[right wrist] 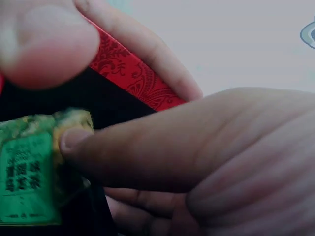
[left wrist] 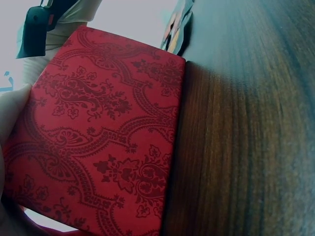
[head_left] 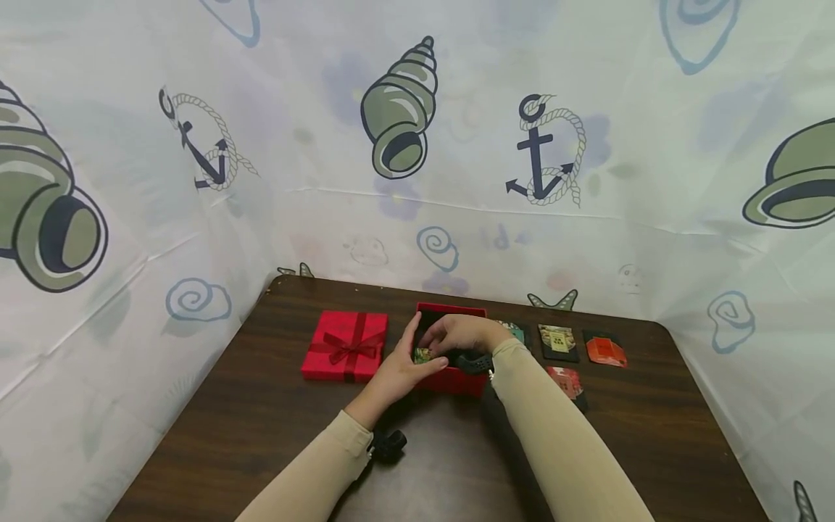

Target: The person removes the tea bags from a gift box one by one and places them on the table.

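An open red gift box (head_left: 457, 381) with a dark inside stands before me; its patterned wall (left wrist: 103, 132) fills much of the left wrist view. My left hand (head_left: 396, 368) grips the box at its left near corner, thumb along the rim and fingers at the left side. Reaching into the box, my right hand (head_left: 464, 332) holds a small green and gold packet (right wrist: 29, 177) with dark lettering. One digit presses the packet's edge in the right wrist view, and another fingertip (right wrist: 54, 49) looms above it. Part of the packet lies outside that frame.
Left of the box lies a red lid (head_left: 326, 339) with a ribbon bow. To the right are several flat packets, among them a yellowish one (head_left: 558, 341), an orange one (head_left: 606, 350) and a red one (head_left: 566, 381). A patterned cloth (head_left: 470, 239) hangs behind the wooden table (head_left: 261, 413).
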The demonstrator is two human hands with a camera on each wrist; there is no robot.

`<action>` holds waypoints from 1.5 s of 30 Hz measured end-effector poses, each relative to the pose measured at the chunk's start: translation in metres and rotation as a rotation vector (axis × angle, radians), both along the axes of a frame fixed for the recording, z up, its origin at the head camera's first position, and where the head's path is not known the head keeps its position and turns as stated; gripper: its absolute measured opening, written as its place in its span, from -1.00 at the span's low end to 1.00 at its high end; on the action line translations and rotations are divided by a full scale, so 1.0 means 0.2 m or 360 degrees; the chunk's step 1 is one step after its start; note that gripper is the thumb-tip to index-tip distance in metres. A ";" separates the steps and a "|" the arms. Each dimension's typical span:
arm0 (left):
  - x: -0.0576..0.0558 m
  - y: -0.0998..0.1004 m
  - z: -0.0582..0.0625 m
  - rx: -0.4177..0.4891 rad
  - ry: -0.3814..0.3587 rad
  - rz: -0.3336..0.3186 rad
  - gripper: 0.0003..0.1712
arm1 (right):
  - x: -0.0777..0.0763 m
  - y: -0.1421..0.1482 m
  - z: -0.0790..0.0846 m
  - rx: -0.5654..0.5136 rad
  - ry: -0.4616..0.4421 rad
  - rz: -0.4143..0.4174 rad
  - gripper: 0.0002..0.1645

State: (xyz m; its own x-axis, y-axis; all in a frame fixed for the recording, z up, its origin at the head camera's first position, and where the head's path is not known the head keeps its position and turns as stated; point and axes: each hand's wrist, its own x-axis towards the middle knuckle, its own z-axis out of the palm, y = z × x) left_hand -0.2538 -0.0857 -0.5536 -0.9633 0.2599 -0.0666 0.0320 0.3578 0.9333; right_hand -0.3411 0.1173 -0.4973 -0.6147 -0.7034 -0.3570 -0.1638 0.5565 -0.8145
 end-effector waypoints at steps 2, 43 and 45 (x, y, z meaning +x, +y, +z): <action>0.00 0.00 0.01 -0.0002 -0.0002 0.0006 0.33 | 0.00 0.00 0.00 -0.0035 -0.0011 0.0005 -0.64; -0.02 0.01 -0.01 0.0175 0.0054 -0.0015 0.33 | 0.08 0.08 -0.04 -0.0799 0.0339 -0.0515 -0.66; -0.02 0.01 -0.01 0.0130 0.0036 0.0000 0.35 | 0.08 0.08 -0.04 -0.0848 0.0338 -0.0541 -0.67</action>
State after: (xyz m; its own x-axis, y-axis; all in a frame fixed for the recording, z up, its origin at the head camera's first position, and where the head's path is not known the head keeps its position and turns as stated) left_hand -0.2571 -0.0831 -0.5556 -0.9643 0.2638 -0.0235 0.0534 0.2805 0.9584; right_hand -0.3244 0.1342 -0.5048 -0.8521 -0.5045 0.1394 -0.2377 0.1356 -0.9618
